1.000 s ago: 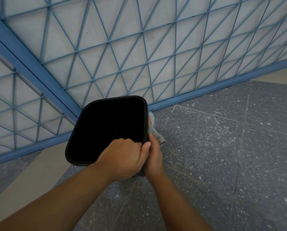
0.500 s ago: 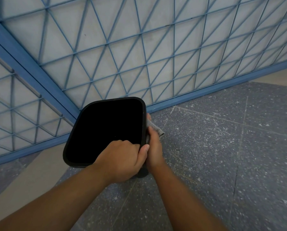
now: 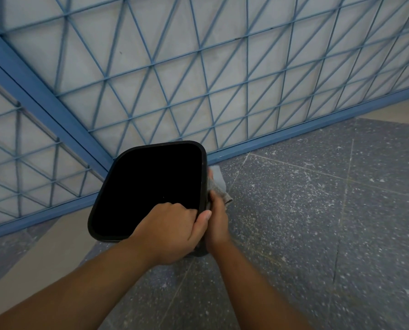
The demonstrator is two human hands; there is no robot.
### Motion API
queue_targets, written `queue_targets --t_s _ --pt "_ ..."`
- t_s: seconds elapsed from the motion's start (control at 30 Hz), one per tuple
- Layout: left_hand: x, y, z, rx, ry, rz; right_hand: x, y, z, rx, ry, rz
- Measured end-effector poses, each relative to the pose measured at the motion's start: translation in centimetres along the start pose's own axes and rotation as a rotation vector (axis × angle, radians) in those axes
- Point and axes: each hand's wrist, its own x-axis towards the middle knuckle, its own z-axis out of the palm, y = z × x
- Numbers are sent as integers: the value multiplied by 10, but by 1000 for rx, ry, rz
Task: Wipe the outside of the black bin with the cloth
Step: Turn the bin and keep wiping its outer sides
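Blue mesh fence (image 3: 198,75) hems the black bin (image 3: 148,186) behind — speckled floor (image 3: 317,210) lies open rightward. Left hand (image 3: 172,232) grips its rim; right hand (image 3: 216,222) presses the grey cloth (image 3: 219,189) against its side.

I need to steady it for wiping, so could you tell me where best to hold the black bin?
Grip the black bin at its near rim, from above, as the left hand does: the thin open lip suits curled fingers, leaving the right wall to the cloth.

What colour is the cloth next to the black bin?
Grey, the cloth shows best in the head view, beside the bin's right wall.
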Motion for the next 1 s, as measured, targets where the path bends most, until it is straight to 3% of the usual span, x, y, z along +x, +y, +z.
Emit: queue_targets --t_s 0.27,0.77,0.9,1.0 --pt "0 -2 0 3 -28 13 19 -20 14 112 -50 13" --pt "-1 -11 6 42 45 59 26 -17 12 58 62 19" --pt "0 -12 6 38 36 43 31 -28 19 35 -52 21" --pt "-1 -12 4 44 57 60 26 -23 18 -3 -32 6"
